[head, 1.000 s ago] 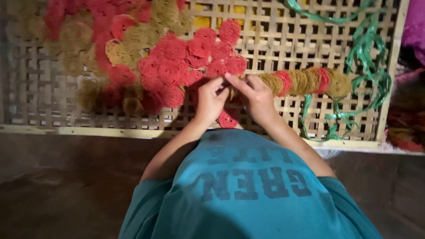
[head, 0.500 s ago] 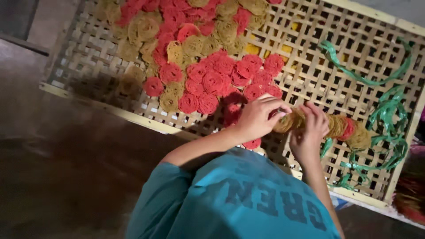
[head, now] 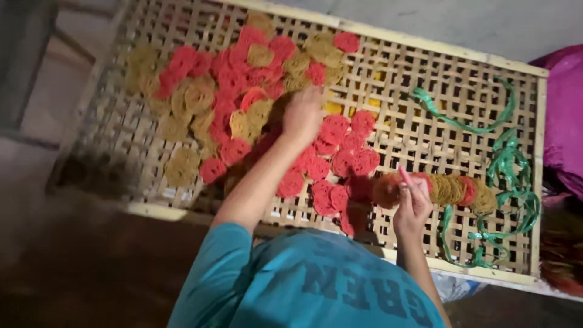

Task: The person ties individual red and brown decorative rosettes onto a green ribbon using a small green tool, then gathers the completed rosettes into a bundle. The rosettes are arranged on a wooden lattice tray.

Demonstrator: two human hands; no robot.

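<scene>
In the head view, the left hand (head: 302, 115) reaches out over the heap of loose red and tan round coiled discs (head: 243, 103) spread on the woven bamboo lattice tray (head: 425, 73); its blurred fingers touch the discs, and I cannot tell whether they are closed. The right hand (head: 413, 203) pinches the near end of a row of stacked red and tan discs (head: 449, 189) lying beside green plastic strips (head: 504, 176). Half a second earlier both hands met at that row; the left has since moved away to the heap.

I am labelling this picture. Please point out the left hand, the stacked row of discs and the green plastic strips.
left hand (head: 302, 115): head view, back of the hand.
stacked row of discs (head: 448, 189): head view, middle tan discs.
green plastic strips (head: 509, 159): head view, bunched loops.
</scene>
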